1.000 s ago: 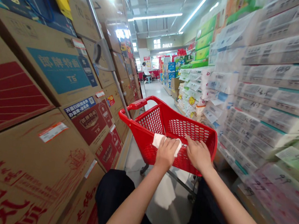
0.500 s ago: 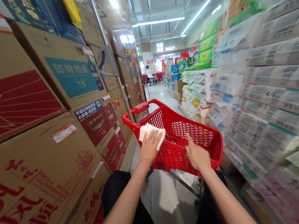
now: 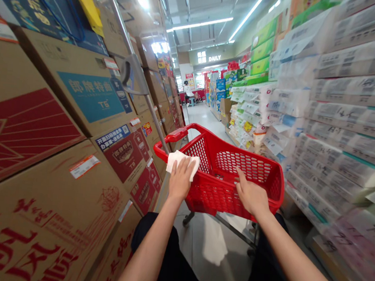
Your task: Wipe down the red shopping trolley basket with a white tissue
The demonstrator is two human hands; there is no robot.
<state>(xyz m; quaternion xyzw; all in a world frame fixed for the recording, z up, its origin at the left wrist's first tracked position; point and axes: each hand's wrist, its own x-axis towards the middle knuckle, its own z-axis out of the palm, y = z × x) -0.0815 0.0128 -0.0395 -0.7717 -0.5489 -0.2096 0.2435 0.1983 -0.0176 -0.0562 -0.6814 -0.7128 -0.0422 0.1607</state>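
Observation:
A red plastic shopping cart [image 3: 218, 184] with mesh sides stands in front of me, its handle toward the left. My left hand [image 3: 180, 179] presses a white cloth [image 3: 173, 160] onto the near rim close to the handle end. The fingers lie over the cloth and hold it against the plastic. My right hand [image 3: 252, 196] grips the same near rim further right, index finger stretched over the basket and the other fingers mostly hidden. A metal pole with a grey hook-shaped holder [image 3: 135, 79] rises at the handle end.
Stacked cardboard cartons [image 3: 94, 99] form a wall close on my left. Packs of wrapped paper goods [image 3: 353, 122] are piled high on the right. A pale tiled aisle [image 3: 200, 115] runs ahead, with a person in white [image 3: 188, 89] far off.
My left hand has slid the cloth a little left along the rim toward the handle. My right hand stays on the rim. The cart appears slightly shifted to the right.

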